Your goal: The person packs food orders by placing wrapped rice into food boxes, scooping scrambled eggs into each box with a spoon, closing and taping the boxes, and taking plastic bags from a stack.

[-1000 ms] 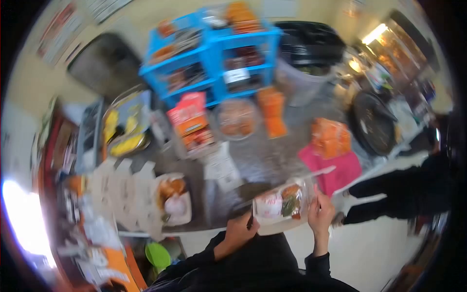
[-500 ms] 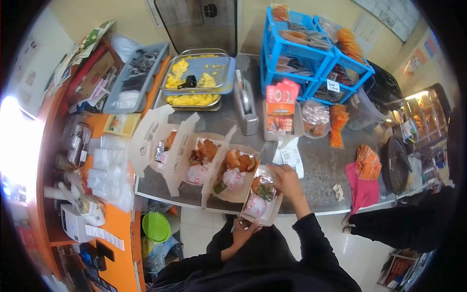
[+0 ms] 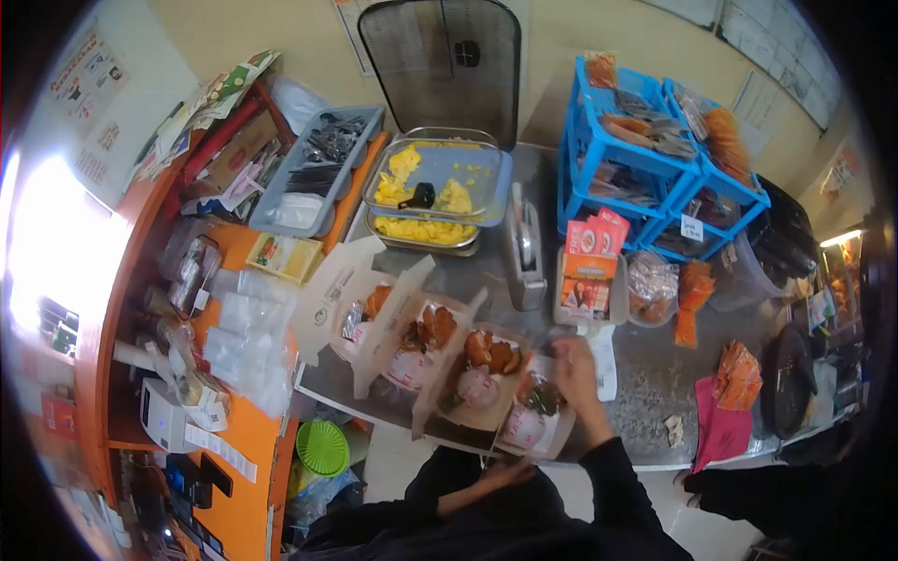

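Note:
A row of open paper food boxes stands along the table's front edge, each with fried chicken and a round wrapped bundle. My right hand (image 3: pixel 575 374), smeared by motion, is over the back right corner of the rightmost box (image 3: pixel 559 438). Inside that box are a white wrapped bundle with red print (image 3: pixel 526 426) and some green leaves (image 3: pixel 544 398). My left hand (image 3: pixel 508 474) is just below the box's front edge, its fingers blurred. To the left stand a second box (image 3: pixel 470 416), a third box (image 3: pixel 404 383) and a fourth box (image 3: pixel 351 348).
Behind the boxes are a glass tray of yellow food (image 3: pixel 426 229), a tape dispenser (image 3: pixel 526 271) and a sauce-packet holder (image 3: pixel 591 285). Blue baskets (image 3: pixel 636 159) rise at the back right. A receipt (image 3: pixel 601 360) lies right of my hand. An orange counter (image 3: pixel 248 416) borders the left.
The camera view has shifted, so the scene sits lower and further right. The rightmost box is now level beside the others; my left hand has moved off its front end.

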Available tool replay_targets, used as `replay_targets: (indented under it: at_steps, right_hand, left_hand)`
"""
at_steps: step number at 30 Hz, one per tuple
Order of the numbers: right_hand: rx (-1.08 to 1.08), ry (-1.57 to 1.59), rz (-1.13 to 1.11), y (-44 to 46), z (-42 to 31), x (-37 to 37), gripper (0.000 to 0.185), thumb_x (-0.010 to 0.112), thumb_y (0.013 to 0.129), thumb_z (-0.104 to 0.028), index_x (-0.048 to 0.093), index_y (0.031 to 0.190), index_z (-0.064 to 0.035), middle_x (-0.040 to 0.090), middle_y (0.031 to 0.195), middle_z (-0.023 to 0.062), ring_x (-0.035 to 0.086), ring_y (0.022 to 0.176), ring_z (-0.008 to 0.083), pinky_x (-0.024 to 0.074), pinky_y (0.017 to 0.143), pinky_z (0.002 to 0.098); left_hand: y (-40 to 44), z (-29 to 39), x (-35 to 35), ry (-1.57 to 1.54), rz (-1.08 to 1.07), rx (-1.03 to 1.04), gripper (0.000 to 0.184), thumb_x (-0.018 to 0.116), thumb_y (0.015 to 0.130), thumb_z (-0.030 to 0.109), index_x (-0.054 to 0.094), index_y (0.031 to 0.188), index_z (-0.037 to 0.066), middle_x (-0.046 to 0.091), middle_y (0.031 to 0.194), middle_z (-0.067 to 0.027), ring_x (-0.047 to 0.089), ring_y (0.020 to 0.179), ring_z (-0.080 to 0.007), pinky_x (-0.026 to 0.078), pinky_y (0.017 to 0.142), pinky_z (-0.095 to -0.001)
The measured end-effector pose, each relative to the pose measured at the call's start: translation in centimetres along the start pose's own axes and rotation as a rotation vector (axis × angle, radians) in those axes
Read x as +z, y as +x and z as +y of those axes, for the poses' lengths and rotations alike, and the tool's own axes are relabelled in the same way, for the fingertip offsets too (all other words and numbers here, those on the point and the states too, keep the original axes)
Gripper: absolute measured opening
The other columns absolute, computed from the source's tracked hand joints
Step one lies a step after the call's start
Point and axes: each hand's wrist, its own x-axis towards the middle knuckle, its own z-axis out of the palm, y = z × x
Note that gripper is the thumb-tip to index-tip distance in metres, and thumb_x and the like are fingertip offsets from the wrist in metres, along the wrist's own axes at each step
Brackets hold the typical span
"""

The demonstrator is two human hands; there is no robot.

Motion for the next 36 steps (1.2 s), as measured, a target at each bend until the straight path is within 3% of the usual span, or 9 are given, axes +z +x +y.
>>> replay_targets:
  at_steps: [4, 10, 15, 19, 21, 24, 27, 30, 36]
  right_hand:
    - [-0.041, -0.055, 0.353, 8.9, -9.1, -4.2, 0.012, 0.054, 0.093, -0.005, 0.064, 0.100, -0.0015, 0.064, 0.088, 0.0148, 0.063, 0.084, 0.0318, 0.0480, 0.076, 0.0374]
    - [-0.710, -0.312, -0.251, 26.8, -14.2, 9.4, 0.024, 0.059, 0.079, -0.003, 0.064, 0.102, -0.0068, 0.062, 0.096, 0.0096, 0.061, 0.095, 0.0301, 0.0500, 0.081, 0.0398]
    - [-0.825, -0.741, -0.648, 33.7, -11.8, 20.4, 0.021, 0.056, 0.081, -0.008, 0.064, 0.099, -0.0092, 0.064, 0.099, 0.0050, 0.062, 0.099, 0.0257, 0.0523, 0.082, 0.0400]
    - [-0.826, -0.769, -0.639, 34.5, -10.4, 21.7, 0.014, 0.062, 0.078, -0.005, 0.065, 0.091, -0.0090, 0.066, 0.095, 0.0042, 0.065, 0.096, 0.0251, 0.0549, 0.074, 0.0397]
    - [-0.737, -0.754, -0.555, 34.6, -10.2, 21.0, 0.011, 0.062, 0.078, -0.005, 0.066, 0.087, -0.0085, 0.067, 0.093, 0.0059, 0.066, 0.092, 0.0266, 0.0551, 0.072, 0.0396]
    - [-0.273, -0.441, -0.481, 35.9, -12.9, 18.9, 0.010, 0.061, 0.079, -0.005, 0.065, 0.088, -0.0068, 0.068, 0.094, 0.0097, 0.067, 0.085, 0.0302, 0.0544, 0.074, 0.0403]
    - [-0.282, -0.256, -0.246, 36.3, -12.2, 21.0, 0.015, 0.059, 0.078, -0.003, 0.065, 0.091, -0.0049, 0.068, 0.095, 0.0125, 0.067, 0.084, 0.0324, 0.0535, 0.073, 0.0412]
    - [-0.574, -0.265, -0.226, 37.4, -10.0, 25.1, 0.028, 0.064, 0.072, -0.001, 0.067, 0.099, -0.0056, 0.068, 0.103, 0.0117, 0.067, 0.088, 0.0317, 0.0539, 0.075, 0.0391]
    - [-0.516, -0.379, -0.514, 37.0, -8.2, 26.4, 0.024, 0.061, 0.070, 0.004, 0.066, 0.091, -0.0057, 0.068, 0.093, 0.0114, 0.067, 0.084, 0.0326, 0.0531, 0.074, 0.0410]
  left_hand:
    - [-7.9, 5.9, 0.3, 0.476, -0.463, -0.232, 0.050, 0.055, 0.099, 0.024, 0.040, 0.138, -0.002, 0.047, 0.138, -0.0193, 0.042, 0.133, -0.0279, 0.036, 0.111, -0.0363]
    - [-23.7, 23.5, 1.0, 0.964, -0.852, 0.220, 0.043, 0.045, 0.103, 0.023, 0.045, 0.138, -0.002, 0.053, 0.136, -0.0157, 0.046, 0.131, -0.0240, 0.033, 0.111, -0.0343]
    - [-31.3, 37.0, -4.0, 0.998, -0.391, 0.998, 0.036, 0.043, 0.104, 0.018, 0.053, 0.132, -0.003, 0.062, 0.124, -0.0133, 0.055, 0.120, -0.0209, 0.040, 0.104, -0.0324]
    - [-25.7, 47.9, -9.4, 0.858, 0.056, 1.336, 0.030, 0.047, 0.103, 0.016, 0.060, 0.121, -0.004, 0.067, 0.104, -0.0101, 0.065, 0.094, -0.0156, 0.051, 0.083, -0.0266]
    - [-21.2, 52.7, -12.0, 0.893, 0.098, 1.276, 0.034, 0.047, 0.103, 0.023, 0.058, 0.125, 0.000, 0.066, 0.097, -0.0089, 0.064, 0.083, -0.0131, 0.052, 0.077, -0.0245]
    - [-13.1, 57.3, -13.2, 0.879, 0.144, 1.134, 0.040, 0.047, 0.103, 0.027, 0.048, 0.135, 0.003, 0.065, 0.093, -0.0103, 0.064, 0.069, -0.0137, 0.054, 0.064, -0.0251]
    - [-8.6, 59.1, -10.5, 0.878, 0.204, 0.922, 0.046, 0.045, 0.103, 0.029, 0.033, 0.143, 0.008, 0.065, 0.092, -0.0152, 0.065, 0.059, -0.0183, 0.055, 0.054, -0.0300]
    - [-5.2, 59.7, -8.4, 0.629, 0.148, 0.821, 0.044, 0.042, 0.102, 0.018, 0.029, 0.143, 0.011, 0.065, 0.085, -0.0210, 0.068, 0.056, -0.0274, 0.056, 0.046, -0.0371]
    - [-4.5, 59.2, -8.1, 0.429, 0.045, 0.959, 0.046, 0.034, 0.098, 0.002, 0.029, 0.143, 0.011, 0.060, 0.104, -0.0268, 0.070, 0.064, -0.0375, 0.061, 0.049, -0.0409]
